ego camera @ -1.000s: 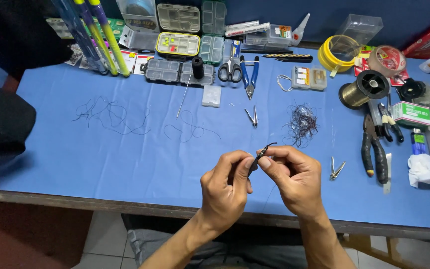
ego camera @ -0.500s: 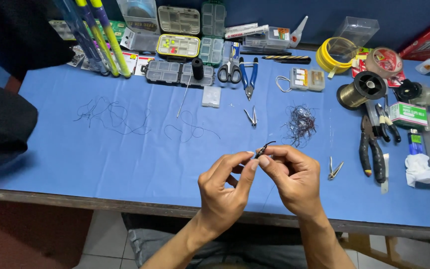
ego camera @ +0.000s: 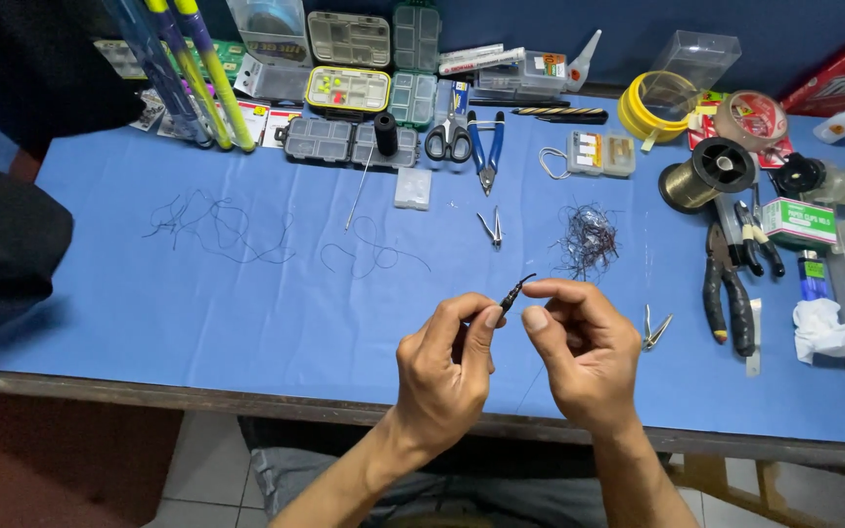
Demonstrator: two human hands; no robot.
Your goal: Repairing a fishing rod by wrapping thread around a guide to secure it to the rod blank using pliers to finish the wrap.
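Centrally, above the near edge of the blue-covered surface (ego camera: 246,313): left hand (ego camera: 442,376) and right hand (ego camera: 589,357), fingertips pinched together on a small dark hook-like piece (ego camera: 515,289), held in the air between thumbs and forefingers, tip pointing up and right. Probably mid-way through tying or rigging: piece gripped and worked, no finished item visible beside the hands. Laid out and untouched: loose dark line (ego camera: 217,227) to the left, tangled wire bundle (ego camera: 587,238) just beyond the hands, small clippers (ego camera: 489,229), second clippers (ego camera: 654,330) near the right hand, black scissors (ego camera: 450,137), blue-handled pliers (ego camera: 487,147), dark pliers (ego camera: 728,293), line spool (ego camera: 708,173), compartment boxes (ego camera: 348,92) at the far edge. Hard to make out: any fine line running from the piece, exact form of the piece. Cut off: right-edge boxes.
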